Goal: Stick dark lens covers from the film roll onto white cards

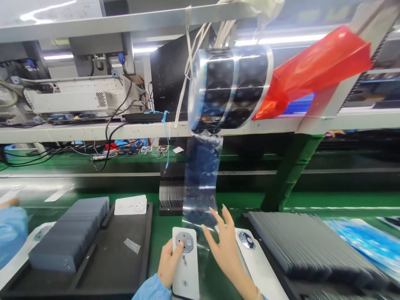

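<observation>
My left hand (pixel 170 260) is closed around a white phone-shaped piece (pixel 187 273), with its thumb on the grey round camera area near the top. My right hand (pixel 226 243) has its fingers spread beside the lower end of a clear film strip (pixel 203 183). Whether the fingertips touch the film, I cannot tell. That strip hangs from a film roll (pixel 233 85) with dark round shapes on it. Partly behind my right wrist lies a second white phone-shaped piece (pixel 261 264) with a shiny round camera ring.
Black trays with dense rows of grey sheets stand left (pixel 71 233) and right (pixel 312 241). A white card (pixel 130 205) lies on the left tray. A red bag (pixel 318 73) hangs beside the roll above the shelf edge (pixel 140 130). Another person's blue sleeve (pixel 12 233) shows far left.
</observation>
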`<state>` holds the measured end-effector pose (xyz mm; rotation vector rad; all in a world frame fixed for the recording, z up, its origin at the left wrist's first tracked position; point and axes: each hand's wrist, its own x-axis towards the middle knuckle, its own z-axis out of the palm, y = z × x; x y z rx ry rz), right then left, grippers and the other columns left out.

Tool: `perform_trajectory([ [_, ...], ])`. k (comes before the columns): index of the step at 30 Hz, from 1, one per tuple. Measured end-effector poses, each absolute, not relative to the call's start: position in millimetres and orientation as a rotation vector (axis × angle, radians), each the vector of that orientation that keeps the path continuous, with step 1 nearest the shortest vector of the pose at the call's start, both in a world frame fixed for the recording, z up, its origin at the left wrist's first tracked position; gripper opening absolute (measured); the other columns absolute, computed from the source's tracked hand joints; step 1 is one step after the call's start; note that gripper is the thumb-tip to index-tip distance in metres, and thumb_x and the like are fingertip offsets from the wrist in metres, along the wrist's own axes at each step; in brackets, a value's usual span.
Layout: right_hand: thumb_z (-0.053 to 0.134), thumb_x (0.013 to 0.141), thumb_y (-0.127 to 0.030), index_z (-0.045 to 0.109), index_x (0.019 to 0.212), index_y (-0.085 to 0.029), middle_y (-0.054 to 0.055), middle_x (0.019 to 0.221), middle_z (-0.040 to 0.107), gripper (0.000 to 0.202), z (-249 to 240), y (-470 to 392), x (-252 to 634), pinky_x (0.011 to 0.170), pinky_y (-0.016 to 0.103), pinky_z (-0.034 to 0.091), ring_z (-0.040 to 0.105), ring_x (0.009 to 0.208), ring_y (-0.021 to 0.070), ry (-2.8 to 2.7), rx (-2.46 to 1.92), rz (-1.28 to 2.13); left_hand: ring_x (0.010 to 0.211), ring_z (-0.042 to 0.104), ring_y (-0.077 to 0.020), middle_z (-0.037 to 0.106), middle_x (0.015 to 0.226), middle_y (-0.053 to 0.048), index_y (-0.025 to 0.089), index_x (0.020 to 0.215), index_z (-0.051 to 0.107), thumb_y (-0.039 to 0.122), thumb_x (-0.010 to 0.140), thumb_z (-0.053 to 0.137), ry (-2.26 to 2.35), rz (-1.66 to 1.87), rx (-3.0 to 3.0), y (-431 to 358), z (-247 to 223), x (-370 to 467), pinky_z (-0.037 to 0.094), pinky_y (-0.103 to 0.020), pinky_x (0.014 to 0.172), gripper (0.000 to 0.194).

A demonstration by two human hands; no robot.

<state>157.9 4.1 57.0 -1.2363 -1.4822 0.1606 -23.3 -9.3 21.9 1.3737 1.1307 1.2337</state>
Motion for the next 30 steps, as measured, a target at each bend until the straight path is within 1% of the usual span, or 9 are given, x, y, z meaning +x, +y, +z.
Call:
perform_trajectory([
  [2, 0.05, 0.086, -0.036, 0.044, 0.136, -0.027, 0.006, 0.153, 0.014, 0.051, 56, 5, 159, 0.111, 0.057, 0.026, 0.015, 0.142, 0.0313, -1.744, -1.221, -0.171, 0.088, 0.058, -0.0203, 0.065, 0.096, -0.012, 0.012, 0.096, 0.069, 0.056, 0.082, 0.051, 1.159, 1.222, 1.539, -12, 25, -25, 0.045, -0.028, 0.082, 0.05],
  [3, 0.049, 0.085, -0.03, 0.041, 0.139, -0.029, 0.003, 0.153, 0.015, 0.054, 55, 6, 161, 0.113, 0.055, 0.025, 0.015, 0.142, 0.0286, -1.898, -1.192, -0.22, 0.096, 0.058, -0.022, 0.064, 0.103, -0.012, 0.013, 0.101, 0.07, 0.055, 0.083, 0.051, 1.161, 1.226, 1.588, -13, 27, -25, 0.044, -0.029, 0.088, 0.049],
  [8, 0.051, 0.084, -0.026, 0.038, 0.141, -0.026, 0.003, 0.146, 0.034, 0.059, 46, 16, 168, 0.112, 0.041, 0.036, 0.036, 0.135, 0.0179, -2.199, -1.144, 0.024, 0.129, 0.042, -0.0237, 0.047, 0.138, -0.008, 0.023, 0.122, 0.063, 0.047, 0.085, 0.052, 1.071, 1.228, 1.637, -11, 24, -28, 0.03, -0.029, 0.111, 0.046],
  [15, 0.045, 0.084, -0.012, 0.058, 0.123, -0.02, 0.004, 0.122, 0.059, 0.042, 34, 25, 161, 0.106, 0.038, 0.044, 0.056, 0.115, 0.0151, -2.08, -0.914, -0.032, 0.109, 0.056, -0.0252, 0.061, 0.119, -0.01, 0.019, 0.11, 0.07, 0.049, 0.085, 0.052, 1.113, 1.185, 1.679, -11, 22, -26, 0.041, -0.03, 0.098, 0.044],
  [19, 0.053, 0.083, -0.019, 0.065, 0.113, -0.022, 0.003, 0.112, 0.064, 0.032, 34, 22, 155, 0.105, 0.042, 0.043, 0.062, 0.106, 0.0166, -1.981, -0.915, 0.296, 0.092, 0.058, -0.0231, 0.065, 0.099, -0.011, 0.015, 0.105, 0.07, 0.055, 0.083, 0.05, 1.2, 1.177, 1.657, -11, 26, -24, 0.045, -0.029, 0.085, 0.05],
  [22, 0.063, 0.078, -0.024, 0.07, 0.104, -0.025, 0.002, 0.106, 0.067, 0.027, 36, 17, 150, 0.107, 0.044, 0.04, 0.058, 0.112, 0.0202, -1.801, -1.005, 0.675, 0.091, 0.057, -0.0219, 0.064, 0.099, -0.011, 0.014, 0.105, 0.07, 0.057, 0.084, 0.048, 1.205, 1.146, 1.651, -10, 25, -23, 0.044, -0.027, 0.083, 0.052],
  [25, 0.067, 0.073, -0.031, 0.073, 0.097, -0.021, 0.005, 0.102, 0.068, 0.026, 39, 15, 146, 0.103, 0.042, 0.043, 0.059, 0.11, 0.0229, -1.585, -1.01, 0.973, 0.089, 0.056, -0.021, 0.063, 0.097, -0.011, 0.013, 0.104, 0.069, 0.057, 0.084, 0.048, 1.191, 1.122, 1.643, -9, 22, -24, 0.044, -0.027, 0.08, 0.052],
  [28, 0.068, 0.07, -0.048, 0.071, 0.09, -0.013, 0.011, 0.098, 0.068, 0.04, 43, 19, 149, 0.093, 0.041, 0.049, 0.064, 0.094, 0.0243, -1.283, -0.988, 1.113, 0.088, 0.056, -0.0213, 0.063, 0.093, -0.011, 0.012, 0.103, 0.07, 0.058, 0.083, 0.049, 1.219, 1.114, 1.61, -8, 23, -25, 0.044, -0.028, 0.082, 0.054],
  [30, 0.07, 0.066, -0.054, 0.067, 0.089, -0.011, 0.013, 0.097, 0.067, 0.05, 47, 20, 155, 0.092, 0.039, 0.05, 0.064, 0.094, 0.024, -1.051, -0.983, 1.078, 0.094, 0.056, -0.0228, 0.062, 0.099, -0.012, 0.012, 0.103, 0.07, 0.058, 0.082, 0.051, 1.236, 1.15, 1.557, -7, 24, -26, 0.044, -0.029, 0.086, 0.054],
])
